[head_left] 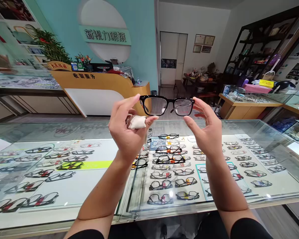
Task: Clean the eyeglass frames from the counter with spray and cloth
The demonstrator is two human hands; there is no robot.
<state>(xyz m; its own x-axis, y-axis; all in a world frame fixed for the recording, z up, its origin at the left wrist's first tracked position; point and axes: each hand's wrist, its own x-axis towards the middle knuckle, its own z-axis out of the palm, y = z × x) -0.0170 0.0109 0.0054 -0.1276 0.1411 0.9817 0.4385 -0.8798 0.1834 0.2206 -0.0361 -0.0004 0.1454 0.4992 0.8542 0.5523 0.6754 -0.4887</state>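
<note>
**Black-rimmed, clear-lensed eyeglasses held level at both ends**

From the left, the bare left hand pinches the eyeglasses' left end, index fingertip at the upper corner and thumb by the lower rim, its other fingers curled around a crumpled white cloth. The eyeglasses' long axis runs sideways, bridging the hands, neither nearer than the other. The bare right hand grasps the right end with index finger and thumb; how firmly the thumb presses, I cannot tell. Beneath, well apart, stretches a glass-topped, white-based display case holding rows of dark and clear spectacle frames.
</note>
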